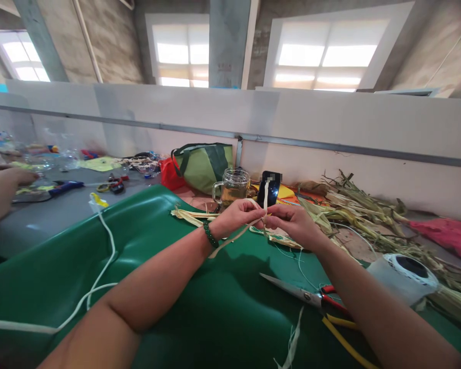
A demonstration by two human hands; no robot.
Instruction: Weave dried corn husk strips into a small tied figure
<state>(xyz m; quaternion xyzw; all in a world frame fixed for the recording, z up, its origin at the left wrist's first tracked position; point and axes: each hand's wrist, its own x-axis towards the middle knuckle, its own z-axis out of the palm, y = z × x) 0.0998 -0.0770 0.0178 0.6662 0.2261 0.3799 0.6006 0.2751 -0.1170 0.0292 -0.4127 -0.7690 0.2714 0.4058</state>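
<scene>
Pale strip [266,196] stands upright from between left hand [236,218] and right hand [295,224], fingers [282,210] of both pinched on it.

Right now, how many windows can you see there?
3: the far-left window, the middle window and the right-hand window, all above the pale partition. More may be out of view.

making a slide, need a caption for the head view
Left hand and right hand hold a pale strip above a green sheet, scissors nearby.
</scene>
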